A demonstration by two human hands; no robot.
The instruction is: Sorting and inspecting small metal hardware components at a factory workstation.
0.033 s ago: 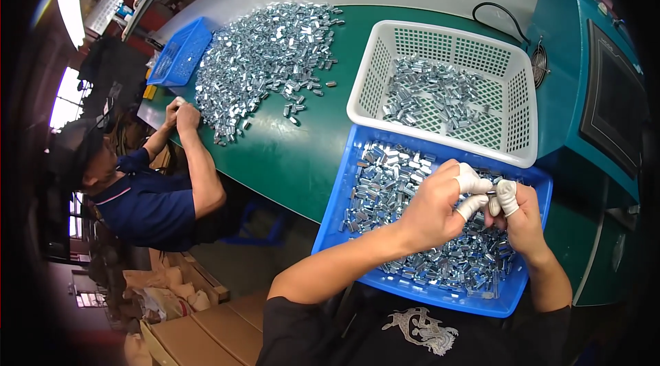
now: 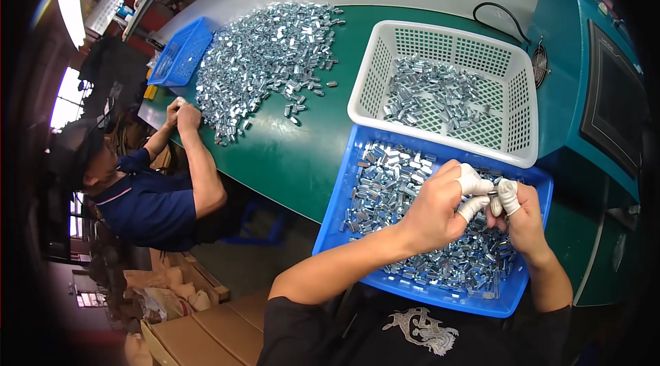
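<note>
My left hand point(image 2: 440, 204) and my right hand point(image 2: 524, 218) meet over the right part of a blue plastic bin point(image 2: 327, 225). White finger cots cover the thumb and forefinger of each. Pinched between the fingertips of both is a small silvery metal piece point(image 2: 492, 193), mostly hidden by the fingers. Below them, the bin holds many loose, short, elongated metal pieces point(image 2: 385, 187), shiny and flat-sided. Directly behind it, a white perforated basket point(image 2: 526, 115) contains a looser scatter of similar pieces point(image 2: 430, 87).
A large pile of metal pieces point(image 2: 268, 57) covers the far left of the green table point(image 2: 275, 167). Beside it lies a blue basket point(image 2: 182, 53). A co-worker point(image 2: 148, 191) sits at left, hands near the pile. A teal machine with a dark screen point(image 2: 615, 98) stands at right. Cardboard boxes point(image 2: 199, 338) lie lower left.
</note>
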